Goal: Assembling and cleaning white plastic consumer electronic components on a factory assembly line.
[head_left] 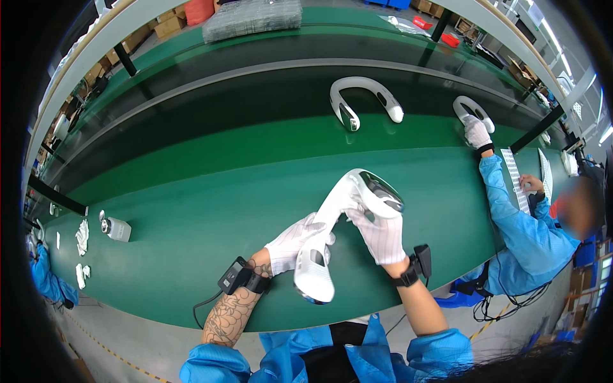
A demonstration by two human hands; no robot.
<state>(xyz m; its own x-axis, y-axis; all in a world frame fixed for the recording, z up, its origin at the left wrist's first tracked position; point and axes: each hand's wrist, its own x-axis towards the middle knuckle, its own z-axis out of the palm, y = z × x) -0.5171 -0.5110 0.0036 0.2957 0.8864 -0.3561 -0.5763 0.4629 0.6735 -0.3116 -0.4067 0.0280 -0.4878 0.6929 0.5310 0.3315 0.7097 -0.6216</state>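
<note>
Green matting covers the long desk point(191, 210). Above its near edge, both gloved hands grip a white U-shaped neck device point(332, 223): the left hand point(294, 246) closes around its lower arm, the right hand point(380, 233) clasps the upper arm by the dark panel. Farther back lies another white neck device point(364, 99); a co-worker's gloved hand point(476, 133) touches a third point(469, 108).

We held a white U-shaped neck device point(341, 223) over the green bench point(191, 217), left hand point(290, 246) and right hand point(381, 233) gloved, gripping each arm.
</note>
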